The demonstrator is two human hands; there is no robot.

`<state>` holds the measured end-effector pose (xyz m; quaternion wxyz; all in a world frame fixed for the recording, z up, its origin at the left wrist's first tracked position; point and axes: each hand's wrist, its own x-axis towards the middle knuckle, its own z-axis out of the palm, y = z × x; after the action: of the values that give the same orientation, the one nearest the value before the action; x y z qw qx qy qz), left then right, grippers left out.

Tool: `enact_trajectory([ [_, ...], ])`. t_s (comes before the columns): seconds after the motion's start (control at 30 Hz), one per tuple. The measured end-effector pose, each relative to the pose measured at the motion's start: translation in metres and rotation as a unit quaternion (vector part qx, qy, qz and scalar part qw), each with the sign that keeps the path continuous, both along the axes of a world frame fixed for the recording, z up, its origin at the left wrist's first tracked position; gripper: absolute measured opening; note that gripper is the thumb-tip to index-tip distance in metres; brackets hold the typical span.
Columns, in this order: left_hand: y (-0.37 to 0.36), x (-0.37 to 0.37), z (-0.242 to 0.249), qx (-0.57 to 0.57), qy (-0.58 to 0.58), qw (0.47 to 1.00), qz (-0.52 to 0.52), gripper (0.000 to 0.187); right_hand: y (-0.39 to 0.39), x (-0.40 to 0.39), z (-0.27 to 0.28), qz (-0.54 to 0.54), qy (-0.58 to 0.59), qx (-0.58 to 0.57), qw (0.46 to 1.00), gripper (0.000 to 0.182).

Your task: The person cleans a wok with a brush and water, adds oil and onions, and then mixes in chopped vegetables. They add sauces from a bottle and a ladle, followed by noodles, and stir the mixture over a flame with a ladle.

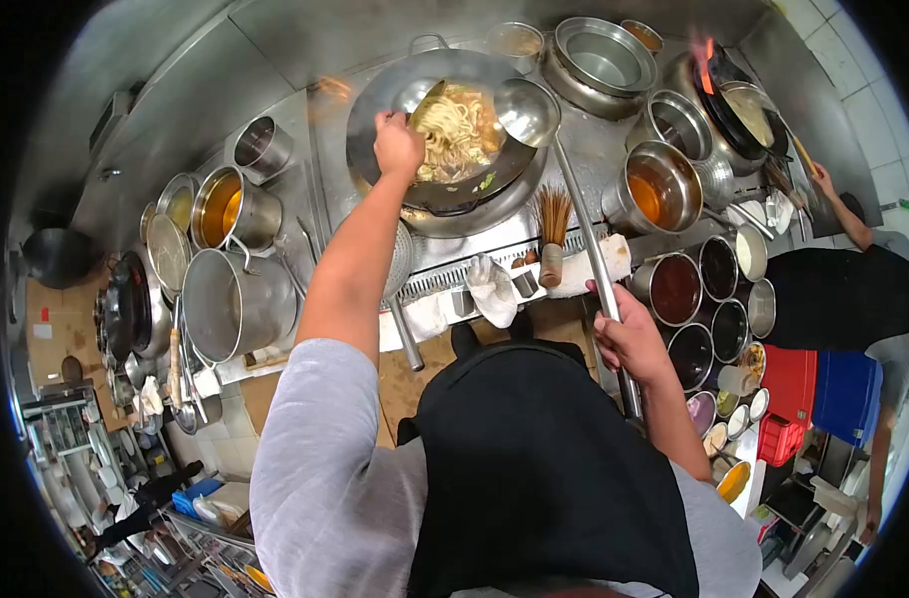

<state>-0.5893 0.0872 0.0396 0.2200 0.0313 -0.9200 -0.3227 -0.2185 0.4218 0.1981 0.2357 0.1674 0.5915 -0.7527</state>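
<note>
The left hand (398, 146) grips one wok (429, 130) of noodles (456, 128). The right hand (629, 334) wraps tight around one ladle (527, 110).

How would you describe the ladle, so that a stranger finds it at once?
Start at the big wok of noodles on the steel cooking range. The ladle has its round bowl over the wok's right rim, and its long steel handle slants down to the right hand. No other utensil here is as long.

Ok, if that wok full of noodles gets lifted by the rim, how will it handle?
The wok is wide, metal and loaded with noodles, so probably heavy. The left hand grips one rim edge only, so it may tilt. The noodles look loose and could slide.
</note>
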Motion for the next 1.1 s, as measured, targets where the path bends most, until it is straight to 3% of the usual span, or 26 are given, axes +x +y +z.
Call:
enact_trajectory([
  [0.13, -0.011, -0.005, 0.018, -0.047, 0.073, 0.996, -0.011, 0.023, -0.020, -0.004, -0.016, 0.002, 0.023, 0.065, 0.998, 0.067],
  [0.23, -0.024, 0.011, 0.055, -0.068, 0.066, 0.995, -0.012, 0.021, -0.025, -0.006, -0.025, 0.006, 0.042, 0.076, 0.996, 0.071],
  [0.3, -0.045, 0.019, 0.069, -0.082, 0.039, 0.994, -0.058, 0.019, -0.028, -0.015, -0.025, 0.066, 0.069, 0.156, 0.983, 0.076],
  [0.33, -0.055, 0.025, 0.075, -0.065, 0.054, 0.990, -0.115, 0.016, -0.028, -0.023, -0.038, 0.084, 0.142, 0.182, 0.969, 0.077],
  [0.37, -0.062, 0.032, 0.078, -0.048, 0.067, 0.982, -0.171, 0.013, -0.027, -0.028, -0.046, 0.084, 0.141, 0.181, 0.970, 0.077],
  [0.43, -0.075, 0.060, 0.086, -0.066, 0.086, 0.987, -0.119, 0.010, -0.038, -0.047, -0.046, 0.119, 0.235, 0.207, 0.942, 0.075],
  [0.47, -0.088, 0.066, 0.077, -0.043, 0.109, 0.989, -0.086, 0.012, -0.035, -0.058, -0.079, 0.127, 0.264, 0.261, 0.920, 0.073],
  [0.53, -0.114, 0.081, 0.053, -0.021, 0.132, 0.990, -0.049, 0.016, -0.041, -0.090, -0.098, 0.139, 0.248, 0.299, 0.911, 0.074],
  [0.6, -0.133, 0.106, 0.028, 0.065, 0.109, 0.992, 0.014, 0.021, -0.055, -0.106, -0.102, 0.154, 0.228, 0.336, 0.901, 0.076],
  [0.63, -0.137, 0.127, 0.029, 0.196, 0.008, 0.980, 0.034, 0.022, -0.065, -0.112, -0.102, 0.136, 0.211, 0.382, 0.889, 0.075],
  [0.67, -0.140, 0.150, 0.031, 0.324, -0.089, 0.940, 0.055, 0.024, -0.070, -0.117, -0.102, 0.119, 0.197, 0.427, 0.875, 0.074],
  [0.77, -0.148, 0.216, 0.006, 0.503, -0.092, 0.854, 0.095, 0.022, -0.077, -0.102, -0.088, 0.105, 0.201, 0.402, 0.887, 0.074],
  [0.8, -0.151, 0.236, -0.001, 0.542, -0.113, 0.824, 0.115, 0.020, -0.075, -0.097, -0.090, 0.118, 0.153, 0.344, 0.919, 0.075],
  [0.83, -0.153, 0.256, -0.008, 0.543, -0.112, 0.823, 0.123, 0.020, -0.071, -0.091, -0.093, 0.125, 0.153, 0.343, 0.918, 0.075],
  [0.9, -0.155, 0.289, -0.019, 0.604, -0.161, 0.759, 0.182, 0.016, -0.057, -0.080, -0.100, 0.130, 0.131, 0.187, 0.965, 0.077],
  [1.1, -0.145, 0.335, -0.038, 0.644, -0.179, 0.708, 0.227, 0.013, -0.042, -0.073, -0.102, 0.193, 0.220, 0.227, 0.929, 0.078],
])
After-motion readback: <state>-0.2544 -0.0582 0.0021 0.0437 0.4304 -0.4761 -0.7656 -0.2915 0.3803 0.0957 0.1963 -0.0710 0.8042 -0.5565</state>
